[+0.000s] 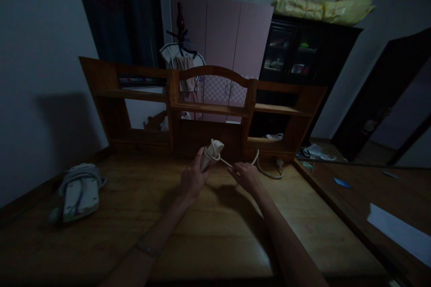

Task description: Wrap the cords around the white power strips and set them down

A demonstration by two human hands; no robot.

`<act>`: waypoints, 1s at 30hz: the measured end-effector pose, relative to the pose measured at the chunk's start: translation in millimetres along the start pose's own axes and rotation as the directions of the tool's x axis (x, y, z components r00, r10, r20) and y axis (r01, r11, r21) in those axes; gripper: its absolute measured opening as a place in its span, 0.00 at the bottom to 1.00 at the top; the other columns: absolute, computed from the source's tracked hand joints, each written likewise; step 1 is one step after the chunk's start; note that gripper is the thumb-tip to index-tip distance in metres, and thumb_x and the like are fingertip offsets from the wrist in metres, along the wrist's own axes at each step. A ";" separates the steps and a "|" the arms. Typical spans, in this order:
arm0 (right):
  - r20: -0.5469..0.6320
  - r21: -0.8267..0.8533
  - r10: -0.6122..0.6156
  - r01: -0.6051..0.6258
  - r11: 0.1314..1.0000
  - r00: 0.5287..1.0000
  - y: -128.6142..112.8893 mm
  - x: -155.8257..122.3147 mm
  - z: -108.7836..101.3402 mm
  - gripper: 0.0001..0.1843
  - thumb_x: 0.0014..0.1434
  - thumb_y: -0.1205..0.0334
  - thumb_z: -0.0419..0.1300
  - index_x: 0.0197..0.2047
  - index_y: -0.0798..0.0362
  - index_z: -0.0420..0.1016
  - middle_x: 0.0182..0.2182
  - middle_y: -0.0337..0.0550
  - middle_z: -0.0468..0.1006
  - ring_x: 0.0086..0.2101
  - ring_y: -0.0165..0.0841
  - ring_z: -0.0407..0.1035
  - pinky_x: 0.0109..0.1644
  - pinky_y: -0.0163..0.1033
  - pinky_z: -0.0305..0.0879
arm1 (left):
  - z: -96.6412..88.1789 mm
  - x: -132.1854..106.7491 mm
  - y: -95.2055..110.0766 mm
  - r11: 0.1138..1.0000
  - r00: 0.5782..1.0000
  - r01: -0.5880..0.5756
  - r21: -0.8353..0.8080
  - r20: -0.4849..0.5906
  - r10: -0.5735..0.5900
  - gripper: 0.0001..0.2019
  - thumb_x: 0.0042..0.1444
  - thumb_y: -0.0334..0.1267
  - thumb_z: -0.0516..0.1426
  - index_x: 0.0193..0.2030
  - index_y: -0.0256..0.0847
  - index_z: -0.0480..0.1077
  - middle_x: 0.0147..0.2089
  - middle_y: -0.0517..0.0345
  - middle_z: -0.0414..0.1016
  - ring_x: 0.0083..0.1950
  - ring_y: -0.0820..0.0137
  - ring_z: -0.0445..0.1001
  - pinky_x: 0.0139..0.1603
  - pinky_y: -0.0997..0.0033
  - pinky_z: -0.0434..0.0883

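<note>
My left hand (194, 177) grips a white power strip (217, 147) above the desk; its end points away from me and its top face is hard to make out. Pale cord (213, 156) loops around the strip near its far end. From there a stretch of it runs to my right hand (245, 174), whose fingers are closed on it. Past that hand, the loose cord curls over the desk to a plug (279, 164) at the right. Another white power strip (81, 197), with grey cord wrapped round it, lies on the desk at the left.
The wooden desk (134, 215) carries a low shelf unit (212, 106) along its back edge. A second brown surface (353, 202) adjoins at the right, holding white paper (400, 233) and a small blue card (342, 183). A wall rises at the left.
</note>
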State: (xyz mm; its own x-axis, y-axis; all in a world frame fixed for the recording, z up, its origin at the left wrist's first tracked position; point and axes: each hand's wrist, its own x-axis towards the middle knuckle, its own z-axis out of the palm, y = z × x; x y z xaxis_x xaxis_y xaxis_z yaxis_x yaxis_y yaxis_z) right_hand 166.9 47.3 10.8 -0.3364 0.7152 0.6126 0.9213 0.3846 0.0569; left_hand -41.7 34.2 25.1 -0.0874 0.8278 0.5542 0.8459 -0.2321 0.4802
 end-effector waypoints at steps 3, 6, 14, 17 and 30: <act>0.002 -0.010 -0.027 0.027 1.000 1.000 -5.0 -0.9 3.0 0.19 0.65 0.52 0.49 0.29 0.54 0.72 0.25 0.41 0.75 0.28 0.28 0.69 0.31 0.33 0.48 | 4.7 0.5 -3.5 0.997 0.999 0.041 0.067 0.017 -0.042 0.35 0.57 0.56 0.51 0.67 0.46 0.46 0.48 0.46 0.75 0.43 0.58 0.76 0.37 0.68 0.67; -0.002 -0.010 -0.056 0.056 0.998 0.998 -9.7 -1.6 4.4 0.21 0.65 0.50 0.49 0.28 0.54 0.72 0.24 0.42 0.75 0.27 0.28 0.69 0.30 0.34 0.47 | 11.0 0.8 -7.4 0.992 0.997 0.050 0.117 0.056 -0.057 0.36 0.57 0.58 0.49 0.67 0.43 0.45 0.43 0.45 0.77 0.39 0.59 0.77 0.35 0.69 0.66; -0.153 0.004 -0.149 0.151 0.988 0.977 -27.6 -5.4 -0.5 0.15 0.65 0.53 0.50 0.36 0.53 0.73 0.23 0.40 0.76 0.24 0.27 0.69 0.32 0.34 0.50 | 22.5 -4.8 -9.7 0.976 0.990 -0.133 0.173 0.068 0.122 0.30 0.60 0.53 0.49 0.65 0.41 0.49 0.53 0.43 0.70 0.45 0.60 0.75 0.39 0.69 0.68; -0.220 0.002 -0.134 0.138 0.990 0.966 -37.3 -5.3 1.6 0.15 0.64 0.53 0.50 0.45 0.53 0.71 0.23 0.41 0.77 0.24 0.28 0.69 0.32 0.34 0.51 | 21.1 -7.8 -7.0 0.963 0.981 -0.186 0.196 0.098 0.170 0.31 0.60 0.50 0.50 0.66 0.41 0.47 0.54 0.44 0.69 0.46 0.61 0.74 0.39 0.70 0.68; -0.186 -0.060 -0.069 0.058 0.996 0.980 -45.5 -4.4 2.1 0.14 0.65 0.59 0.49 0.49 0.52 0.70 0.20 0.40 0.75 0.21 0.29 0.66 0.30 0.36 0.49 | 19.6 -9.3 -4.3 0.950 0.969 -0.241 0.200 0.099 0.225 0.31 0.61 0.50 0.47 0.67 0.41 0.44 0.53 0.44 0.70 0.45 0.63 0.74 0.39 0.71 0.67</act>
State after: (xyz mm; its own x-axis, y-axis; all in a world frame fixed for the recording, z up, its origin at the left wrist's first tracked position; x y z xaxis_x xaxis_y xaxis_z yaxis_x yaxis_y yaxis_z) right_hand 126.0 27.9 3.9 -0.3567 0.5661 0.7432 0.9102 0.3898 0.1400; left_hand -34.2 37.5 4.5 0.1580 0.8009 0.5776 0.9296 -0.3179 0.1866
